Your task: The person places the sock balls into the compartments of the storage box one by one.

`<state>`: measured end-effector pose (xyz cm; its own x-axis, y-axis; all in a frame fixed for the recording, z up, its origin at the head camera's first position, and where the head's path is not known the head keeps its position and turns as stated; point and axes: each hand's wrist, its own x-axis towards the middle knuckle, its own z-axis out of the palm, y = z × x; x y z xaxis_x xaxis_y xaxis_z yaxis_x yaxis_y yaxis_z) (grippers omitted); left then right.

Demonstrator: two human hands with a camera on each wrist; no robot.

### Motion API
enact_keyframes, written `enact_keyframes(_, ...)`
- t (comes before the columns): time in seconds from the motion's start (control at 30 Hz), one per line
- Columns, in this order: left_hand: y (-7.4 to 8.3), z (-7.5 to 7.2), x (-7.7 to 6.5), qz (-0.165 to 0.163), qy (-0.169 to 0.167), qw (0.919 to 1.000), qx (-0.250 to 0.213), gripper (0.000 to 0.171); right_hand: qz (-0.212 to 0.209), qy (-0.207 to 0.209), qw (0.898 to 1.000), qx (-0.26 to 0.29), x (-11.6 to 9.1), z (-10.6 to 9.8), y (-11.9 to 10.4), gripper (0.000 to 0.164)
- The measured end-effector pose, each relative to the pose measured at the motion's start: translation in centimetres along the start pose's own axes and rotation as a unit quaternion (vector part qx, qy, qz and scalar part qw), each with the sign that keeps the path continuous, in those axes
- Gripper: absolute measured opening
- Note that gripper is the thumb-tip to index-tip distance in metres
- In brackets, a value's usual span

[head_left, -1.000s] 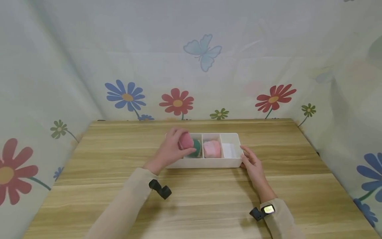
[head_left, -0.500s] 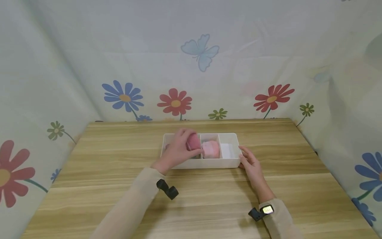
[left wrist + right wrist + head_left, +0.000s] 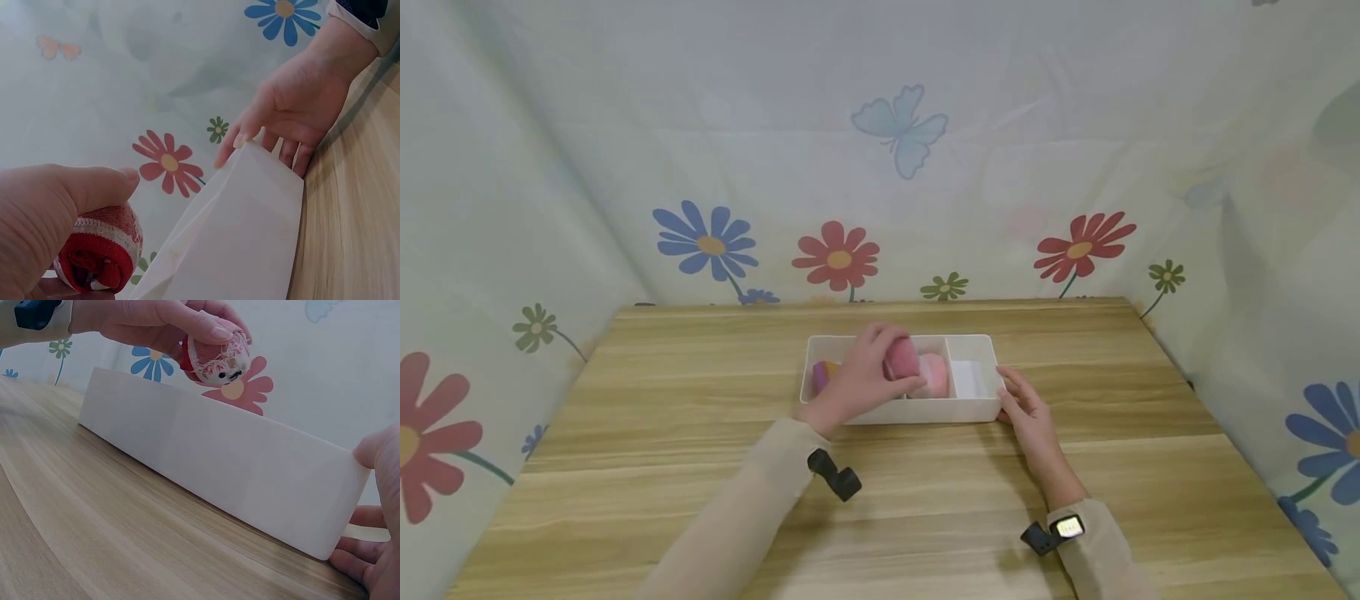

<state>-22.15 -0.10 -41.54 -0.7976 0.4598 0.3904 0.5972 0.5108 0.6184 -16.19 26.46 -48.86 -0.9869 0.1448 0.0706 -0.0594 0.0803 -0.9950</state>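
My left hand [image 3: 865, 379] pinches a rolled-up red sock [image 3: 902, 358] between thumb and fingers, above the middle of a white divided box [image 3: 925, 411]. The left wrist view shows the roll's red ribbed end [image 3: 94, 262]; a face pattern shows in the right wrist view. A pale pink bundle [image 3: 936, 375] lies in the compartment just right of the held sock. Purple and orange cloth [image 3: 822, 377] shows at the left end, partly behind my hand. My right hand [image 3: 1032, 423] grips the box's right end, its thumb at the near top corner and fingers lower on the end wall.
Inside the rightmost compartment lies a flat white piece [image 3: 970, 380]. The box stands on a wood-grain table [image 3: 925, 500], and a flower-printed curtain [image 3: 737, 150] surrounds the table's back and sides. Both wrists carry small black cameras.
The left hand has carried the red sock rightward over the box, from the left part towards the pink bundle. It uncovers the purple and orange cloth. The right hand keeps its grip.
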Motion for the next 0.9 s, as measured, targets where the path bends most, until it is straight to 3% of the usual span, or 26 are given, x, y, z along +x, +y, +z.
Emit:
enact_keyframes(0.37,1.1,1.1,1.0,0.028,-0.001,0.9995,-0.012,0.061,0.004,0.000,1.000,-0.002,-0.1,0.0,0.0,0.041)
enact_keyframes(0.5,1.6,1.4,1.3,0.025,-0.003,0.9992,-0.032,0.061,-0.005,-0.006,1.000,0.004,0.2,0.1,0.0,0.043)
enact_keyframes(0.9,3.0,2.7,2.3,0.027,-0.032,0.9988,-0.025,0.065,-0.006,-0.003,1.000,0.014,0.1,-0.1,0.2,0.042)
